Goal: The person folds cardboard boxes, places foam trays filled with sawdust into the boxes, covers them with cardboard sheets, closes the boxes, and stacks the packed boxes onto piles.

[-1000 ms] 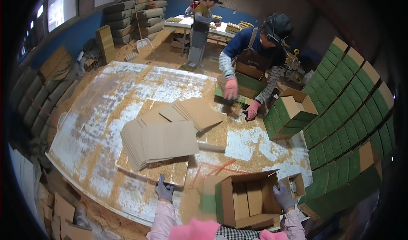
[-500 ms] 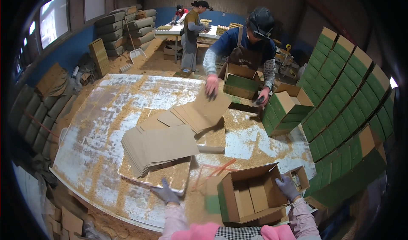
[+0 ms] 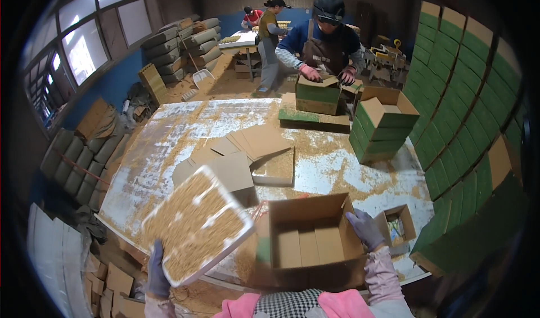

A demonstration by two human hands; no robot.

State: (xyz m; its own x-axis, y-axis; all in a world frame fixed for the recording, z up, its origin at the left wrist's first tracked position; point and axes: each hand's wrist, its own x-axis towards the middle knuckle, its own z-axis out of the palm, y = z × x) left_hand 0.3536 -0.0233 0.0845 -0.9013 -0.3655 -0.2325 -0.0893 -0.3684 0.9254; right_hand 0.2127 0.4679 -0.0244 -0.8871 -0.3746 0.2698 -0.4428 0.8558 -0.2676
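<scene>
My left hand, in a grey glove, grips the near left edge of a white foam tray filled with tan sawdust-like bits. The tray is raised off the table and tilted, blurred by motion. Gloved as well, my right hand is closed over the right wall of an open cardboard box. Flat cardboard pieces show at the bottom of that box. Behind the tray lie grey-brown cardboard sheets, partly hidden by it.
A dusty white table spans the middle. A second tray and a small carton rest on it. Green boxes stand at right before a tall green stack. Across the table, a co-worker's gloved hands touch a green box.
My left hand has lifted the tray leftward out from under the sheets. The box by my right hand has turned slightly. The co-worker's hand has left the sheets for a green box.
</scene>
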